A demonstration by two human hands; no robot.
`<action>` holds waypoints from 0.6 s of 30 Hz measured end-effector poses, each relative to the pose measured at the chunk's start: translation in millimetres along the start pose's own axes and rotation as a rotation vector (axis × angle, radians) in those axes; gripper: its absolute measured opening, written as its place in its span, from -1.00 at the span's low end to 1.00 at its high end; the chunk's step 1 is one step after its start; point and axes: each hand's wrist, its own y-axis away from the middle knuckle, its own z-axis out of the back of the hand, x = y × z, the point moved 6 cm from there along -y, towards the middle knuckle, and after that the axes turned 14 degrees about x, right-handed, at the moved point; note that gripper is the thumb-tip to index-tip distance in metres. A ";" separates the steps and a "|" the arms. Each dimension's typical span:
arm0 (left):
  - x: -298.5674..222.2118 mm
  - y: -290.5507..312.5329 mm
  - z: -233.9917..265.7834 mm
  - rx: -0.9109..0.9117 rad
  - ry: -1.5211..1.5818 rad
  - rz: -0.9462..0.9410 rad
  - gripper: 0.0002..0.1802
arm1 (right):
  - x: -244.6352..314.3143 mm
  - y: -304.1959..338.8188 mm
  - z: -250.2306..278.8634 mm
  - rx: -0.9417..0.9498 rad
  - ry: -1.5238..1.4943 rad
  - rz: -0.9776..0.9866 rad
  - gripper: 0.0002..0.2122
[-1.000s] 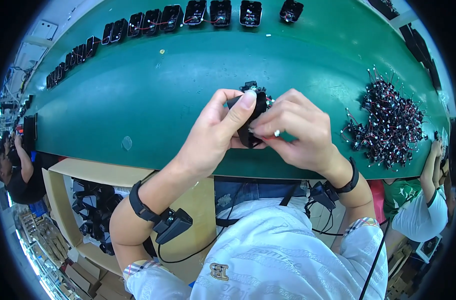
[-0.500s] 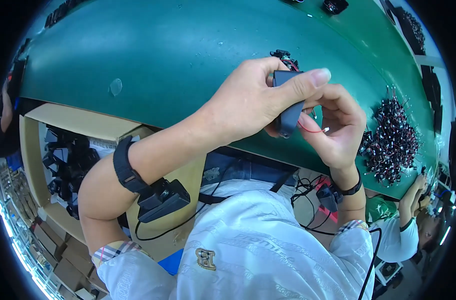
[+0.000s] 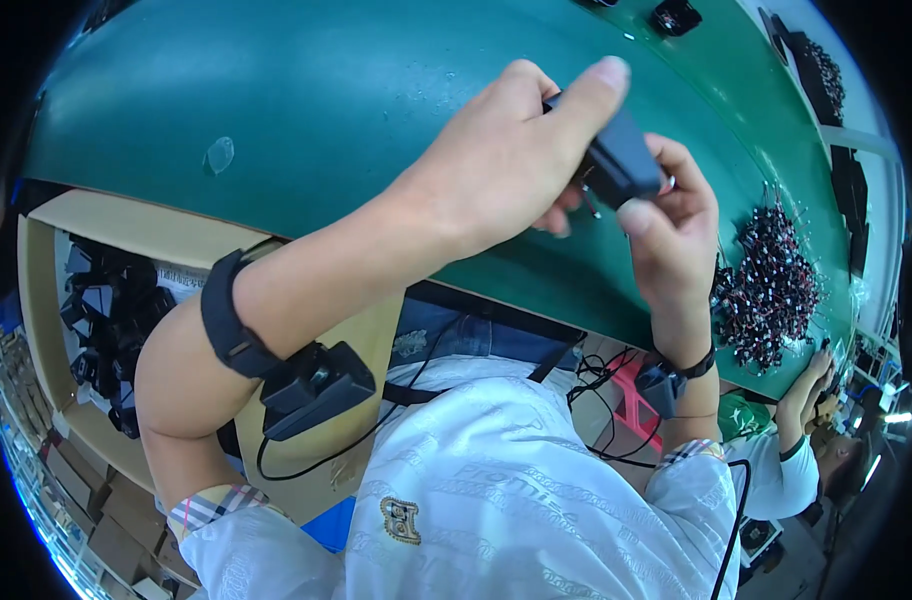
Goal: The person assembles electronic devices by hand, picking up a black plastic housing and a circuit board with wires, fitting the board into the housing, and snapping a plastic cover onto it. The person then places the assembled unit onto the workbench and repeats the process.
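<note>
My left hand (image 3: 506, 165) is closed around a black plastic housing (image 3: 621, 160), its thumb lying along the top. The housing is long and boxy, tilted down to the right and held above the table. At its lower right end, my right hand (image 3: 676, 245) has thumb and fingers closed about the corner. A small whitish bit shows between those fingers, too small to name. Beneath the housing, near my left fingertips, a short thin part (image 3: 591, 203) hangs down, blurred. The housing's underside is hidden by my hands.
Right of my hands, a heap of small wired parts (image 3: 771, 285) lies on the green table (image 3: 306, 110). A cardboard box (image 3: 136, 215) with black parts (image 3: 116, 310) stands at the left. A clear plastic scrap (image 3: 219, 154) lies far left. Another person's arm (image 3: 801, 395) reaches in at right.
Both hands have moved up and away from me with the housing, which now tilts further to the right. The red wire with a white connector near my right thumb no longer shows.
</note>
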 end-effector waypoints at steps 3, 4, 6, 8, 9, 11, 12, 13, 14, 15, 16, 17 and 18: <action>-2.0 8.0 -5.3 0.125 -0.096 -0.016 -0.38 | 1.3 -2.1 12.5 0.016 -0.149 0.031 -0.58; -6.6 8.2 -6.2 0.194 -0.096 -0.033 -0.38 | 1.0 -1.2 10.1 0.065 -0.179 -0.011 -0.60; -7.2 7.0 -3.4 0.245 -0.114 -0.008 -0.38 | 0.7 0.6 10.8 0.108 -0.204 -0.049 -0.62; -9.2 7.1 -6.3 0.293 -0.136 0.021 -0.38 | -0.9 0.0 12.7 0.181 -0.199 -0.053 -0.67; -10.7 8.3 -9.9 0.319 -0.143 0.022 -0.37 | -0.7 0.9 12.6 0.218 -0.197 -0.056 -0.69; -12.3 9.9 -14.5 0.351 -0.156 0.022 -0.37 | -0.3 1.0 10.7 0.228 -0.263 -0.092 -0.70; -12.4 10.5 -14.7 0.325 -0.166 -0.006 -0.35 | -2.2 1.4 7.8 0.246 -0.331 -0.134 -0.71; -14.6 9.8 -14.5 0.301 -0.176 -0.039 -0.32 | -0.1 1.2 7.2 0.241 -0.324 -0.126 -0.71; -13.9 9.2 -14.5 0.306 -0.182 -0.046 -0.32 | 0.1 1.1 5.8 0.237 -0.305 -0.121 -0.70; -12.7 9.2 -12.0 0.288 -0.191 -0.062 -0.29 | -0.3 0.6 3.7 0.236 -0.286 -0.117 -0.69; -13.9 11.3 -7.8 0.256 -0.203 -0.076 -0.25 | -0.8 -2.4 0.9 0.236 -0.256 -0.092 -0.63; -16.2 13.3 -4.6 0.238 -0.211 -0.080 -0.25 | -3.3 -2.2 -2.0 0.254 -0.258 -0.083 -0.63; -18.2 14.4 -5.8 0.283 -0.216 -0.071 -0.22 | -8.0 0.9 0.4 0.195 -0.174 -0.112 -0.46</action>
